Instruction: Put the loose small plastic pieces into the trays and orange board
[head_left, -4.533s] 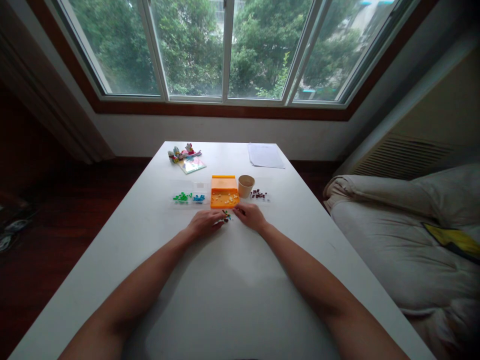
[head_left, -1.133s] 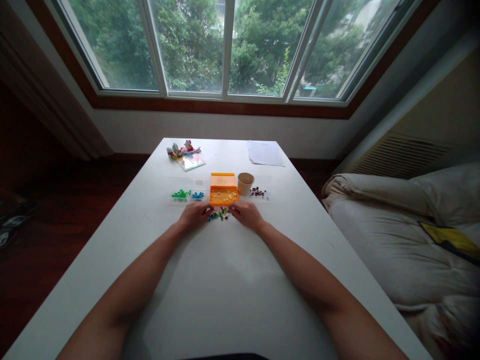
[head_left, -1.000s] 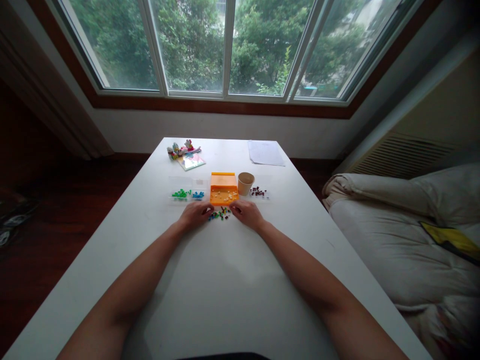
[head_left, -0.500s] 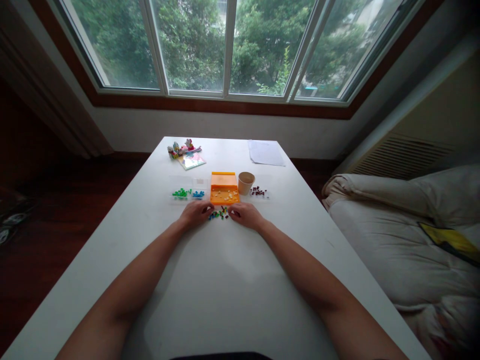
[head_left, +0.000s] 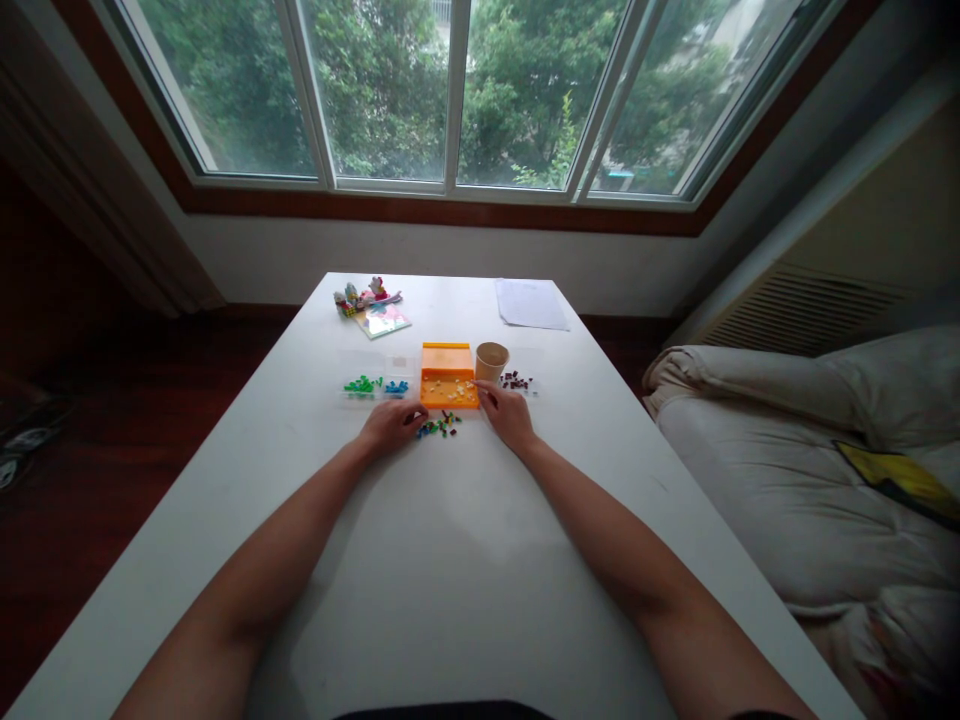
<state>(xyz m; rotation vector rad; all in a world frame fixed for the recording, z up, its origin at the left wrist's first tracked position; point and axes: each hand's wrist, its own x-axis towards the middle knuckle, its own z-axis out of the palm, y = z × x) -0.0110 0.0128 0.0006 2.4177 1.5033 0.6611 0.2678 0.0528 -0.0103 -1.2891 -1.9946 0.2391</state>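
A small mixed pile of tiny building bricks (head_left: 441, 427), green, blue and dark, lies on the white table (head_left: 465, 560). Beside its left edge rests my left hand (head_left: 390, 426), fingers curled together; whether a piece is between them is too small to see. My right hand (head_left: 507, 414) is at the right rim of an open orange box (head_left: 448, 406), thumb and fingers pinched, and any piece in them cannot be made out. Several white and yellowish bits (head_left: 460, 391) are scattered inside the box. Just behind my right fingers stands a brown paper cup (head_left: 491, 362).
Left of the box, a clear tray (head_left: 375, 362) holds green bricks (head_left: 363, 386) and blue bricks (head_left: 397, 388). Dark brown bricks (head_left: 517, 381) sit right of the cup. Farther back are toy figures (head_left: 367, 296), a colourful card (head_left: 385, 321) and paper sheets (head_left: 532, 304).
My right hand has moved away from the mixed pile, forward and to the right, up to the orange box's right edge. My left hand has stayed in place.
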